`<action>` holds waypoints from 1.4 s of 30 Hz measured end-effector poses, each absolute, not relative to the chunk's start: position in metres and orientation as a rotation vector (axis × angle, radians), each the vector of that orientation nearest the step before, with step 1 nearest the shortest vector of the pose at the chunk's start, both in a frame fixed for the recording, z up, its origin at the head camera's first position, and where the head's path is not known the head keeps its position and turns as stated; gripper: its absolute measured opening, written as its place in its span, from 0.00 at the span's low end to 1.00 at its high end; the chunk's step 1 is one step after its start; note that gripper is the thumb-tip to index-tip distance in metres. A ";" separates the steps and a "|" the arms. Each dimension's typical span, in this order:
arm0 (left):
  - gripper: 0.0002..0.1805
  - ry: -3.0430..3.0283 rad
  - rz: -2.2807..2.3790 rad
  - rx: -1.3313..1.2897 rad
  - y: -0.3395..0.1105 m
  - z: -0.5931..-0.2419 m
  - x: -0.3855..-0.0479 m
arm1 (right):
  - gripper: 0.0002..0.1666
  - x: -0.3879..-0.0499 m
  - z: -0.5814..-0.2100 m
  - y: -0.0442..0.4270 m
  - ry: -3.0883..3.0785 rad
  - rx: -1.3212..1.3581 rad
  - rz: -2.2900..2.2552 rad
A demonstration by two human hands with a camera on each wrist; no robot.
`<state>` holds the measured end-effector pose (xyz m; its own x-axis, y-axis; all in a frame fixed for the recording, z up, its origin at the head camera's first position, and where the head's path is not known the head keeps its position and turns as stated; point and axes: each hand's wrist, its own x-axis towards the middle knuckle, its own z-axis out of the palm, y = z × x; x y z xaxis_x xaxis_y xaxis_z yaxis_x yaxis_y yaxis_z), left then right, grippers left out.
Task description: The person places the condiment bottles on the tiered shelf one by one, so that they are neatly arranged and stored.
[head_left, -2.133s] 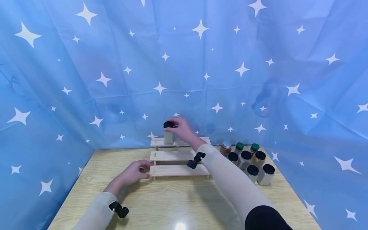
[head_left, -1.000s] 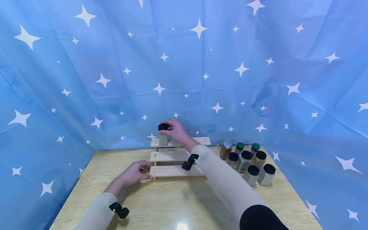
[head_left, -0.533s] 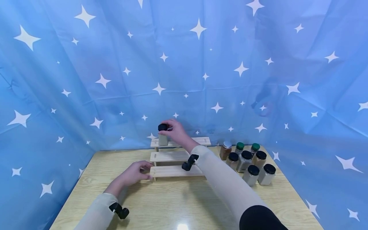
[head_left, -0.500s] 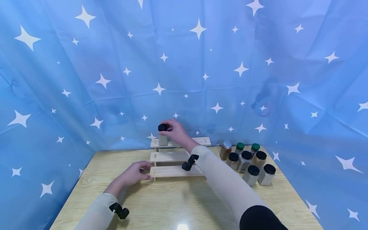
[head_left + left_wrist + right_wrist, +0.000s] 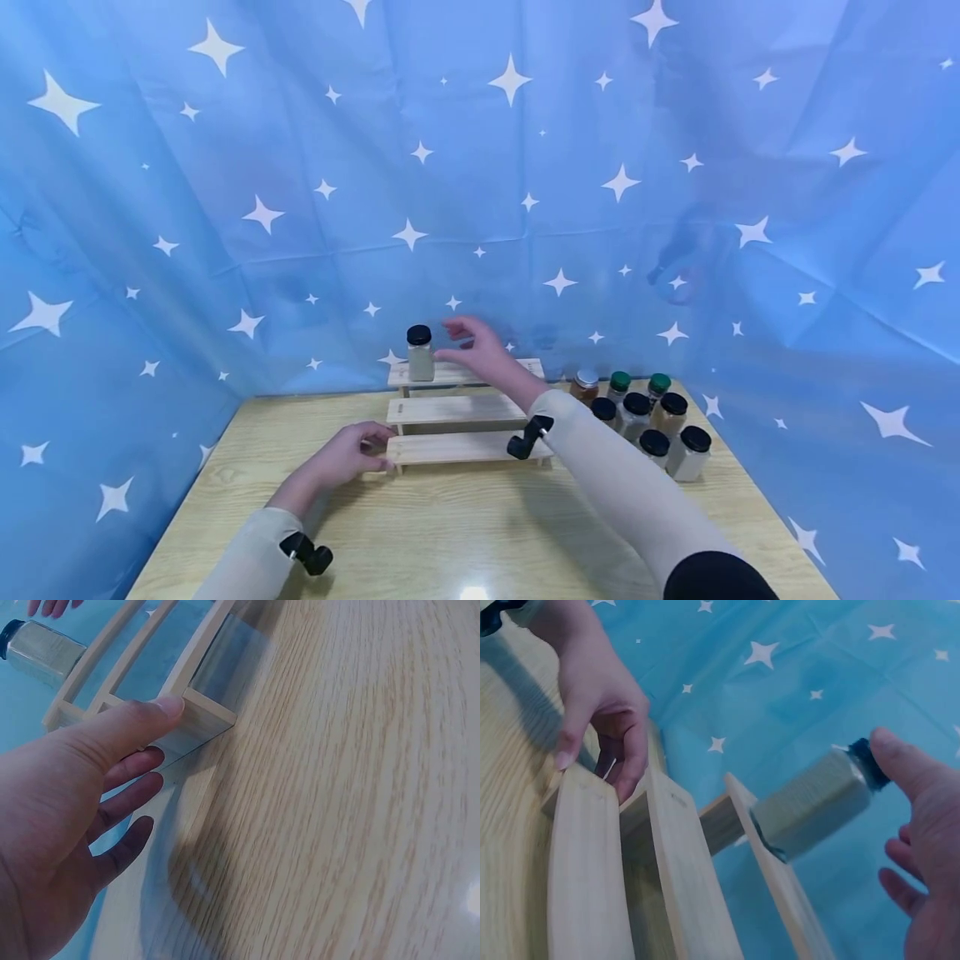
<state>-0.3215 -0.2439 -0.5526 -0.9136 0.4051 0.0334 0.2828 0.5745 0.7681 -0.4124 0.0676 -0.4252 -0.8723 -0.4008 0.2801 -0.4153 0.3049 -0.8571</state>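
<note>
1. Left hand, nearest, pinches the left end of the lowest step of a three-step rack of pale bare wood, its thumb at the near edge and fingers curled behind. An uneven push from this hold could slide or tip the rack.

2. Beneath the rack lies a light table with a wood-grain top; its glossy surface probably offers the feet little grip.

3. Right of the rack stand clear jars in a close cluster: five with black lids, and, behind them, two with green lids and one with a silver lid. The cream right sleeve crosses in front of some; a low sweep of that forearm might topple one into its neighbours. The black wrist mount could likewise catch a step's edge.

4. Right hand is over the top step, fingers spread apart and holding nothing. Its thumb points at the lone jar; whether it touches is hard to tell.

5. That clear, square-sided jar with pale filling and black lid stands upright near the top step's left end. A brush from the thumb could tip it off the narrow slat.

6. Farthest hangs a blue curtain with white stars.
</note>
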 end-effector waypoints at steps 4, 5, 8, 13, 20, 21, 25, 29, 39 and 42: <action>0.28 2.648 1.268 0.570 -0.244 -0.554 -0.322 | 0.41 -0.402 -0.424 0.089 -2.534 0.803 1.649; 0.28 2.645 1.274 0.568 -0.244 -0.554 -0.322 | 0.41 -0.399 -0.424 0.094 -2.538 0.811 1.648; 0.28 2.644 1.281 0.566 -0.244 -0.553 -0.322 | 0.41 -0.391 -0.425 0.110 -2.556 0.839 1.626; 0.27 2.654 1.265 0.568 -0.245 -0.553 -0.321 | 0.35 -0.373 -0.422 0.136 -2.601 0.791 1.607; 0.27 2.662 1.252 0.537 -0.245 -0.553 -0.322 | 0.28 -0.353 -0.420 0.171 -2.639 0.744 1.565; 0.27 2.663 1.253 0.538 -0.245 -0.553 -0.322 | 0.27 -0.351 -0.422 0.176 -2.639 0.751 1.547; 0.27 2.666 1.254 0.547 -0.244 -0.553 -0.321 | 0.26 -0.342 -0.425 0.197 -2.664 0.742 1.469; 0.27 2.668 1.255 0.566 -0.243 -0.554 -0.320 | 0.26 -0.329 -0.425 0.217 -2.705 0.672 1.442; 0.27 2.670 1.260 0.530 -0.243 -0.553 -0.319 | 0.24 -0.307 -0.431 0.262 -2.717 0.527 1.330; 0.27 2.672 1.260 0.531 -0.243 -0.553 -0.319 | 0.22 -0.302 -0.435 0.275 -2.699 0.531 1.301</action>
